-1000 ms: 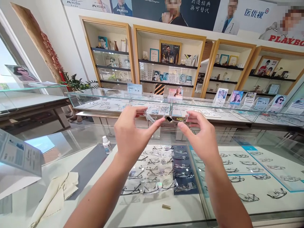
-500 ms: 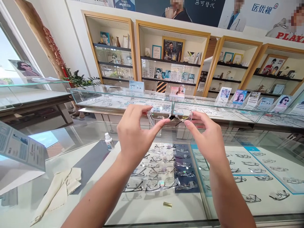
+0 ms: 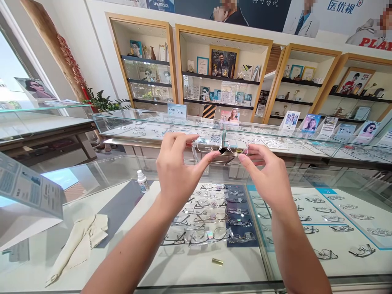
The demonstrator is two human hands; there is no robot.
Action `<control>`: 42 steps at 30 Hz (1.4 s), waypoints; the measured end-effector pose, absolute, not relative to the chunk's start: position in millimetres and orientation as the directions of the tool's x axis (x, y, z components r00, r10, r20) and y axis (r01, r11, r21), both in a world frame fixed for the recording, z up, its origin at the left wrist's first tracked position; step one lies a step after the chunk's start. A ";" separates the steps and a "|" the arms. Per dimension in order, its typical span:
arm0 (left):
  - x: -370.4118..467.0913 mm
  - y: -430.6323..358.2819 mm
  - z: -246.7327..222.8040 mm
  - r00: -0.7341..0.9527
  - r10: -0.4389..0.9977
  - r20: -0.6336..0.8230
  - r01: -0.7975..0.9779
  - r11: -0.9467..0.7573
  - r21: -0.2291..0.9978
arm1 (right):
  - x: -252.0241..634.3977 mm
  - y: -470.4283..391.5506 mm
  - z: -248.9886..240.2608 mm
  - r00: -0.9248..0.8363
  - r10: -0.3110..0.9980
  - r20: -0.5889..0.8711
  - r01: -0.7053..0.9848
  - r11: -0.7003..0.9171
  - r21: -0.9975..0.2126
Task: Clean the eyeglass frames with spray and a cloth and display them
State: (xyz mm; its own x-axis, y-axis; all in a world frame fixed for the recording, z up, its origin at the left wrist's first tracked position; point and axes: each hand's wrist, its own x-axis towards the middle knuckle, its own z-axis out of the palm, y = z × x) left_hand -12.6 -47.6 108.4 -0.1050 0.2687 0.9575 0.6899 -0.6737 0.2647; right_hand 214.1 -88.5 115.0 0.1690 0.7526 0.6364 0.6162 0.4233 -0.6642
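Note:
Both hands hold up a pair of thin-rimmed eyeglasses (image 3: 211, 149) with printed demo lenses, above the glass counter. My left hand (image 3: 177, 171) pinches one side between thumb and fingers, the thumb reaching along the lower rim toward the bridge. At the other end, my right hand (image 3: 266, 173) grips the frame with its thumb below and fingers behind. Fingers cover parts of the rims, and the temples are hard to make out. Under the hands, rows of eyeglass frames (image 3: 208, 237) lie inside the display case.
On the glass top at left are a beige cleaning cloth (image 3: 78, 241), a small white bottle (image 3: 142, 181) and a folded leaflet stand (image 3: 30, 183). A gold-coloured clip-like piece (image 3: 217, 261) lies near the front. Another glass showcase (image 3: 159, 143) runs across behind, before wooden shelves (image 3: 223, 30).
My left hand has shifted very slightly to the right. The whole view has moved a little; both hands keep their hold on the eyeglasses.

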 end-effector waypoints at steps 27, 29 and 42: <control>-13.3 -26.7 100.8 -0.113 0.389 0.914 0.573 -0.726 0.380 | 205.8 -90.5 116.2 0.192 0.644 0.741 0.629 0.499 -0.596; -13.7 -26.7 101.3 -0.108 0.350 0.931 0.594 -0.728 0.343 | 207.8 -89.6 116.6 0.190 0.657 0.730 0.586 0.520 -0.621; -17.7 -16.1 98.4 -0.123 0.119 0.985 0.610 -0.774 0.170 | 212.3 -75.1 117.0 0.243 0.602 0.760 0.295 0.701 -0.649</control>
